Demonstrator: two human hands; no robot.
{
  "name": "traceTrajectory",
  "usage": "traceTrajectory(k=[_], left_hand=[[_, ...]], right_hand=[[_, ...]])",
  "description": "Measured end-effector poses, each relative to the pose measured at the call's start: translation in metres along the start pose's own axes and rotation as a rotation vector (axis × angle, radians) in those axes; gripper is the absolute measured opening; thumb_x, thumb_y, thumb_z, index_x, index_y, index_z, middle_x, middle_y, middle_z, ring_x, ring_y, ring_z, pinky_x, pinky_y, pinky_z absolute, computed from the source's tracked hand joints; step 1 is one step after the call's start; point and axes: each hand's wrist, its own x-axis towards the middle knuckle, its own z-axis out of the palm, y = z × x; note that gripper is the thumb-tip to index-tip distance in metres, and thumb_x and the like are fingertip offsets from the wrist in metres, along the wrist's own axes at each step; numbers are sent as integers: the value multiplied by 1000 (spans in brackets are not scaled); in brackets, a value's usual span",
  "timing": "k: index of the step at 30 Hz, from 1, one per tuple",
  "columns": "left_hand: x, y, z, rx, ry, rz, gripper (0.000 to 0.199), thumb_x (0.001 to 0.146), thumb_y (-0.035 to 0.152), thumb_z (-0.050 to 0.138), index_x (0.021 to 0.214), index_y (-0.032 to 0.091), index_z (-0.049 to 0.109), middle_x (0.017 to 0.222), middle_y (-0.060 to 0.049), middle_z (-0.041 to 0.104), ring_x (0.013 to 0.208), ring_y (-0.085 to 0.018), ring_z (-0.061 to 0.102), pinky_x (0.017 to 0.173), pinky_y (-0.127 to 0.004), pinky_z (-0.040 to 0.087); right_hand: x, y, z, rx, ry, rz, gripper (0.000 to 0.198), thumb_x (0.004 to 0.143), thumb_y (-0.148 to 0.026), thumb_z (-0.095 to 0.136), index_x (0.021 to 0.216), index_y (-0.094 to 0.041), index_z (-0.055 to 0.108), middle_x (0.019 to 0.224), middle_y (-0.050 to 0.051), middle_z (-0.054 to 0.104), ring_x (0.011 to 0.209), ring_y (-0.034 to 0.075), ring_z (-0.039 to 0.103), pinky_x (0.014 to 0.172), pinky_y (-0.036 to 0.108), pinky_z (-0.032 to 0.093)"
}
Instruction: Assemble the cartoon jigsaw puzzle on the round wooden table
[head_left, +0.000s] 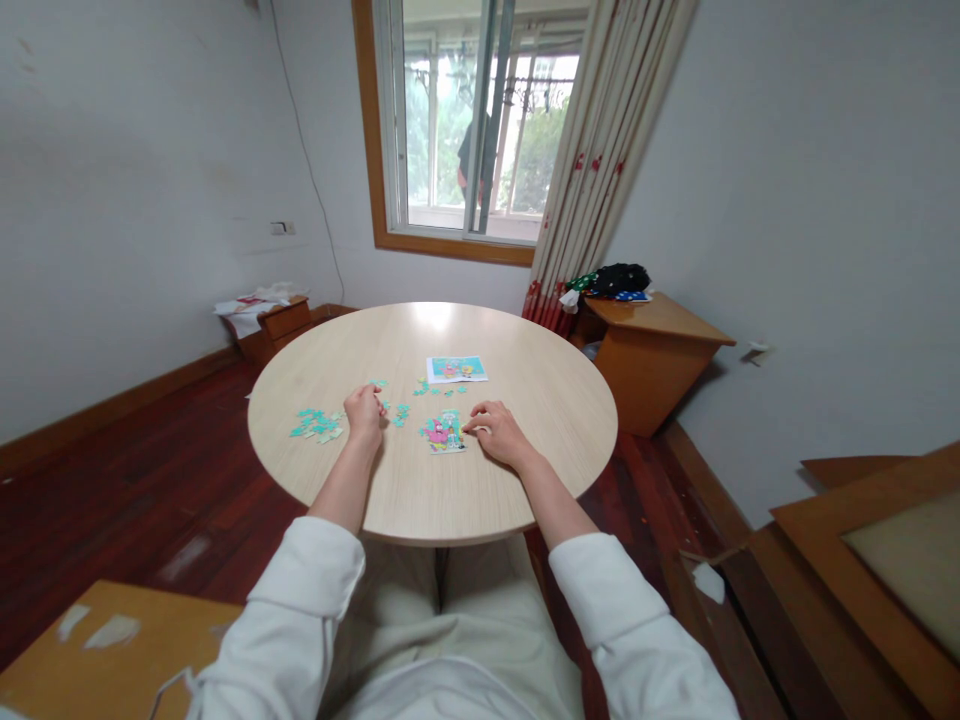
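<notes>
We are holding our right hand [496,432] palm down just right of the frame's centre, fingers half bent, the tips meeting the right edge of the partly joined puzzle [445,433]; we are not able to tell whether they are gripping a piece. We are keeping our left hand [365,408] left of centre with its fingers curled in, nearly closed, and we cannot tell whether anything is inside.

Between our hands, the puzzle is lying low in the middle of the frame, showing a pink figure on turquoise. Close to the left hand, a few loose pieces [402,414] are resting on its right, and a bigger pile of pieces [317,425] is spreading on its left. Above the puzzle, more pieces [435,391] are lying below a printed picture sheet [457,369].

All this is resting on a round pale table [450,505] filling the middle. Farther out, a cabinet [652,370] is standing at right of centre with cloths [619,281] on top, a curtain [600,170] is hanging at upper right of centre, and a person [474,160] in dark clothing is showing behind the window [457,246] at upper centre.
</notes>
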Motion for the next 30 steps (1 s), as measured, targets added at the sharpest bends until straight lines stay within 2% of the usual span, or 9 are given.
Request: traceTrajectory(k=[12,15,18,23,27,30], left_hand=[[-2,2,-1,-1,-18,-2,4,59,20,48,59,19,44,33,11,26,31,-6,26,35,-18,23],[-2,3,-1,-2,-21,-3,5,59,20,48,59,19,43,34,11,26,32,-6,27,35,-18,24],[-2,3,-1,1,-18,-4,6,58,20,49,59,19,43,34,11,27,32,-6,27,36,-18,23],[-2,3,-1,1,-9,-8,5,58,21,48,59,19,44,35,10,27,32,-6,27,36,-18,23],[-2,3,-1,-4,-15,-2,6,57,21,49,58,19,44,35,10,27,32,-5,28,36,-18,23],[-2,3,-1,-18,-7,-8,5,56,21,48,58,19,44,34,11,27,32,-5,27,36,-18,22]], right_hand=[[0,5,3,72,20,-5,28,74,-4,52,77,-24,72,96,4,59,97,18,48,92,38,37],[0,5,2,114,70,-3,27,75,-6,51,84,-22,71,96,5,58,97,18,48,92,36,37],[0,7,1,138,137,47,29,77,-8,48,93,-21,68,95,6,58,96,18,49,92,35,39],[1,12,3,124,173,96,31,78,-7,44,94,-20,67,93,6,60,96,18,51,92,35,39],[2,14,5,114,171,124,32,77,-7,43,94,-20,67,95,6,60,96,18,51,90,35,39],[2,12,3,60,146,206,32,78,-7,43,95,-19,67,99,7,61,99,19,51,91,37,36]])
